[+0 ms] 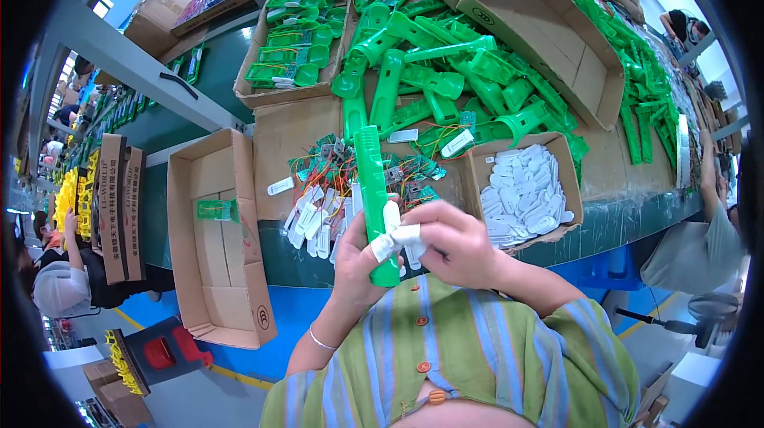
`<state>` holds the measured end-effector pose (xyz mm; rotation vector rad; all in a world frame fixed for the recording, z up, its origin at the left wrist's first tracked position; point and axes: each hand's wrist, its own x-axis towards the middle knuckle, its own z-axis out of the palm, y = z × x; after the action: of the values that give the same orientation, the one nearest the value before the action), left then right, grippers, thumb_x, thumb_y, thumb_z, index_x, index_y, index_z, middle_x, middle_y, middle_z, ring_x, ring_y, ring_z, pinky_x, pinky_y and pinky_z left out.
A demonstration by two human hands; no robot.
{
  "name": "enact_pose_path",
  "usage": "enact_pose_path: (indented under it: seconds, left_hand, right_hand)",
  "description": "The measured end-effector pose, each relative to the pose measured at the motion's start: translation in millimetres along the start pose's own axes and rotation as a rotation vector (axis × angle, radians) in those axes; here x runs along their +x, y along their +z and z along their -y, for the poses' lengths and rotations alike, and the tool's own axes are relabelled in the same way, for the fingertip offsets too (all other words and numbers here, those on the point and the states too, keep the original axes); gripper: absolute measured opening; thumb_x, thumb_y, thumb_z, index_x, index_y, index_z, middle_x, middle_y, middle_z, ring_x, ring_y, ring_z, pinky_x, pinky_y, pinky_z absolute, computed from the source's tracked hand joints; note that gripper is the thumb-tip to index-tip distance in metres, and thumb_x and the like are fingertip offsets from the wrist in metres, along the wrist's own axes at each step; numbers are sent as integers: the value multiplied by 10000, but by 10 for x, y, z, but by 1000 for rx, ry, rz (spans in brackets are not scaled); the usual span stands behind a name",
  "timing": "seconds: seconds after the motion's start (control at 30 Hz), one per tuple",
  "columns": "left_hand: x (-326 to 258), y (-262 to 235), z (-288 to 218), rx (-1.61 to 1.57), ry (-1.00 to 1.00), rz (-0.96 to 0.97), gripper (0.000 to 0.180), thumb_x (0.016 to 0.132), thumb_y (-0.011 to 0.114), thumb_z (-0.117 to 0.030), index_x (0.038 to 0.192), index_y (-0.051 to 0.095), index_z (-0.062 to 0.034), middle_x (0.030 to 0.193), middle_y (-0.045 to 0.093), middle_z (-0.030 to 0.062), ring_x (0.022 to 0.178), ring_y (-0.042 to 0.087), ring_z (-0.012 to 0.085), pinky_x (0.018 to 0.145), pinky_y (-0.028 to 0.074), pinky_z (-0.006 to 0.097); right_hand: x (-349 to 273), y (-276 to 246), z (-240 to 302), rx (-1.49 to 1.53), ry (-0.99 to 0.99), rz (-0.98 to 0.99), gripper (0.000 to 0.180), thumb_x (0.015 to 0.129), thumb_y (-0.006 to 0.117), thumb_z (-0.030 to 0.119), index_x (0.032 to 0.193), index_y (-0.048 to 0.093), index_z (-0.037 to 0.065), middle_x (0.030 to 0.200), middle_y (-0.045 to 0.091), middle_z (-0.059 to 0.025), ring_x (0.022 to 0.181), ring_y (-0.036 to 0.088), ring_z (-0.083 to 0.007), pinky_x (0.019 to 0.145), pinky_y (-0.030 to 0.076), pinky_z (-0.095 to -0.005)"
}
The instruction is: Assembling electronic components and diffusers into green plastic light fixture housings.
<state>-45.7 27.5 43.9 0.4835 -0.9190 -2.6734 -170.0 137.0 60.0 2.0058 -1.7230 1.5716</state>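
Observation:
A long green plastic housing (369, 165) stands nearly upright in front of my chest. My left hand (354, 270) is wrapped around its lower part. My right hand (460, 247) is closed in a pinch against the housing's right side, and what its fingertips hold, if anything, is hidden. White wrapping covers fingers of both hands where they meet. A small white piece (391, 213) shows at the housing just above these fingers. Behind lies a heap of circuit boards with red and yellow wires (414, 175), beside loose white oval covers (314, 225).
An open carton of white covers (569, 181) stands right. Left, a cardboard tray (185, 245) holds one green piece (216, 210). Farther back are a box of wired green housings (256, 46), piled green housings (477, 82) and a tilted carton (549, 26). Other people work around the table.

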Motion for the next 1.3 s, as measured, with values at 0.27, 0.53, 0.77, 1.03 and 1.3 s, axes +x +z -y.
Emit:
enact_pose_path:
  seconds: [0.27,0.53,0.77,1.03,1.3]
  left_hand:
    - [13,-71,68,529,200,105,635,817,565,-163,1330,242,24,1190,445,104,1045,472,159,863,406,284]
    - [-2,-89,43,1037,281,78,763,860,516,-214,1378,11,28,1287,357,146,1155,393,213,962,326,324]
    - [148,-638,-247,363,292,-173,524,794,566,-304,1168,428,37,870,558,100,692,585,184,625,513,325]
    - [360,-684,12,228,180,-142,562,788,602,-294,1173,413,70,1137,515,227,1053,527,358,908,438,466]
    - [248,-59,-241,213,372,6,368,822,494,-91,1153,432,59,1012,580,229,981,573,319,875,462,437]
  right_hand:
    - [16,15,-29,1042,918,-208,246,759,635,-23,937,468,8,888,567,-54,781,588,-107,675,506,-229]
    - [21,56,-126,885,923,-31,153,787,605,-10,916,523,-16,817,601,-64,736,607,-114,622,509,-233]
    - [277,-294,-660,-135,580,72,103,742,599,19,828,598,-36,731,612,-147,594,606,-196,562,492,-295]
    - [-174,-30,-705,-403,666,314,126,675,591,14,793,556,-13,706,575,-159,657,590,-289,585,469,-368]
    - [262,-271,-374,433,595,48,135,762,560,-84,887,563,-33,820,575,-51,761,569,-97,647,491,-244]
